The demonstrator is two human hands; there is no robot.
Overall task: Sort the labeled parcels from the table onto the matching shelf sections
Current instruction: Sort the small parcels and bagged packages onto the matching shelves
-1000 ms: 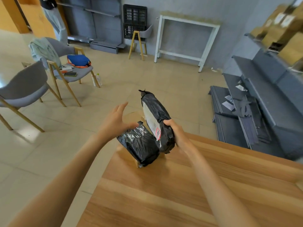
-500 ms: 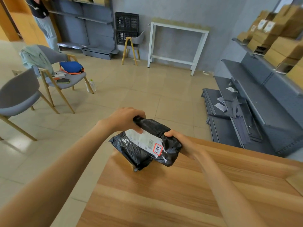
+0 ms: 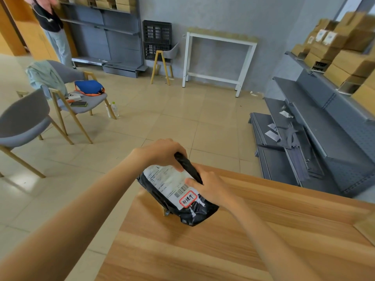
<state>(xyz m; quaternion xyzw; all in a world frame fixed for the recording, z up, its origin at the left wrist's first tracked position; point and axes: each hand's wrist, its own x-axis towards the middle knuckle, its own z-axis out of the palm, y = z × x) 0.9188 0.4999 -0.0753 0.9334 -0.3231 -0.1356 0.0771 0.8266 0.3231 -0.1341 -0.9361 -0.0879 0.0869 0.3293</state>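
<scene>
A black plastic parcel (image 3: 194,211) with a white shipping label and a red-bordered sticker lies at the far left corner of the wooden table (image 3: 223,250), label facing me. My left hand (image 3: 162,153) grips its top end from above. My right hand (image 3: 211,189) holds its right edge, thumb on the label. A second black parcel (image 3: 151,188) shows beneath it, mostly hidden. Grey shelves (image 3: 332,126) with cardboard boxes stand at the right.
Two grey chairs (image 3: 26,122) stand at the left, one carrying a blue bag and a phone. A person (image 3: 52,31) stands at the far left by another grey shelf unit. A white frame table (image 3: 219,57) and black crates line the back wall. Loose shelf panels (image 3: 284,151) lie on the floor.
The upright parcel has been tipped down and turned so its label faces me. My left hand moved from the lower parcel onto the top end of this one.
</scene>
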